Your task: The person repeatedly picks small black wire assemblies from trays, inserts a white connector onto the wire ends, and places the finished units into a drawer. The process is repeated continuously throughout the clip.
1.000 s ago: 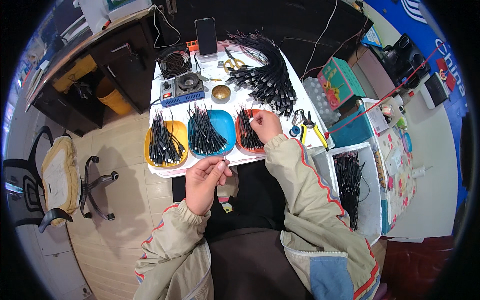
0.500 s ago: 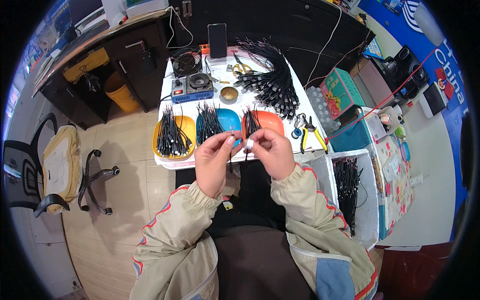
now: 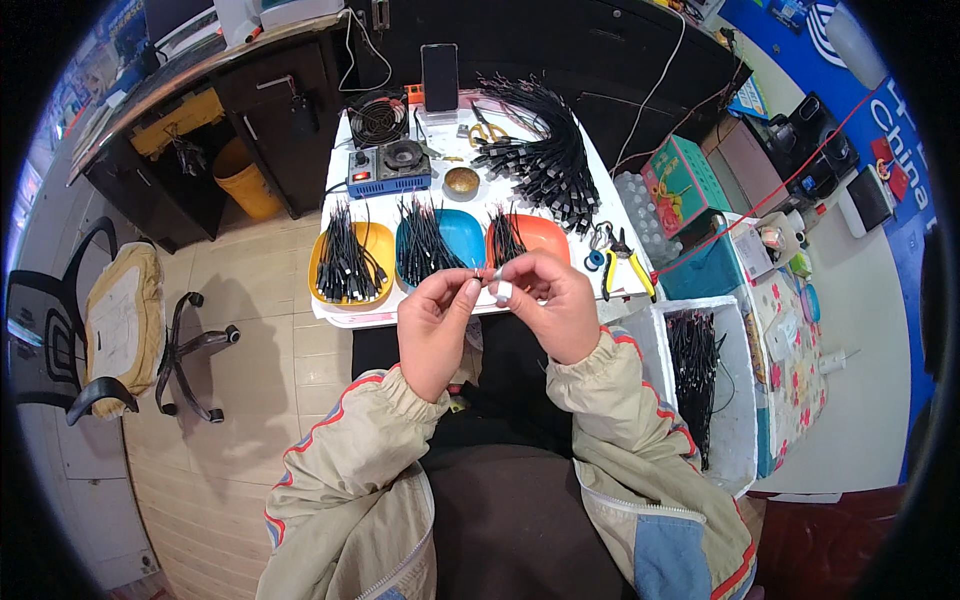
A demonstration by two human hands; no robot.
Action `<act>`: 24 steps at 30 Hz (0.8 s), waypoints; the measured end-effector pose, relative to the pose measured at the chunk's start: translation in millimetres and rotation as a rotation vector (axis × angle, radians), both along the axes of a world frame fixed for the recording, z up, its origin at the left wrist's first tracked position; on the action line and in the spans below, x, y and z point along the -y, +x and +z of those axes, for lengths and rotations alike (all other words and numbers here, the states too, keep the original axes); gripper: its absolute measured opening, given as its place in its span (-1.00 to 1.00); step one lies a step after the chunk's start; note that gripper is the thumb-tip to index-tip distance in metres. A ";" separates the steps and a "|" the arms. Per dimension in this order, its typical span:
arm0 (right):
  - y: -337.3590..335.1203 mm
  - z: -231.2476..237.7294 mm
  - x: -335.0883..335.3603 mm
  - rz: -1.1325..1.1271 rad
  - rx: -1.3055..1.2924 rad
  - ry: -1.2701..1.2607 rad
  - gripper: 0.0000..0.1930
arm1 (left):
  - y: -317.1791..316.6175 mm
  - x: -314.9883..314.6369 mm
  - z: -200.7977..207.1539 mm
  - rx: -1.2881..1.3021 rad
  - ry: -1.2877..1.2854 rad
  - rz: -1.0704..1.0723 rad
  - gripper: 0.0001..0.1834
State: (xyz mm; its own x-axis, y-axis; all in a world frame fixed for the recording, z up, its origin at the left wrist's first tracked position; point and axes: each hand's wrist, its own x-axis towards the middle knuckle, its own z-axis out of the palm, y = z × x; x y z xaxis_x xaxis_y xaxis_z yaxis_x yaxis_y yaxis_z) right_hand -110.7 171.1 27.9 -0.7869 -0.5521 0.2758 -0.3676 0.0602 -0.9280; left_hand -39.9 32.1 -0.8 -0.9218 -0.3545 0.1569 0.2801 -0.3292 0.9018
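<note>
Hands close together, fingertips almost meeting, both pinched on one thin wire. We read it as slender, dark with a reddish part; finer detail too small to tell. It lies between the left hand and the right hand, the latter with a white wrap at its fingertips. Just beyond, we note the blue tray and orange tray, each holding black cables, on the white table.

From my remote post I see a mesh-backed swivel chair on beige floor tiles, a dark cabinet beyond, and a blue wall far right
</note>
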 end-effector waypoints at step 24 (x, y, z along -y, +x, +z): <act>-1.6 -26.1 12.9 0.202 0.667 -0.510 -0.88 | 3.8 4.5 -1.8 0.030 0.440 -0.262 -0.89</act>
State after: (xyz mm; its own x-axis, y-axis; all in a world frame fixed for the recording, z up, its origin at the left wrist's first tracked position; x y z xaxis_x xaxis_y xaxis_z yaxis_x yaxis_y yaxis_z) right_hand -112.4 158.2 1.9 -0.7723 -0.6338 0.0431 0.3055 -0.4300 -0.8496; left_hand -36.1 27.7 -2.6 -0.9903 -0.1377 0.0165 0.1134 -0.7348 0.6687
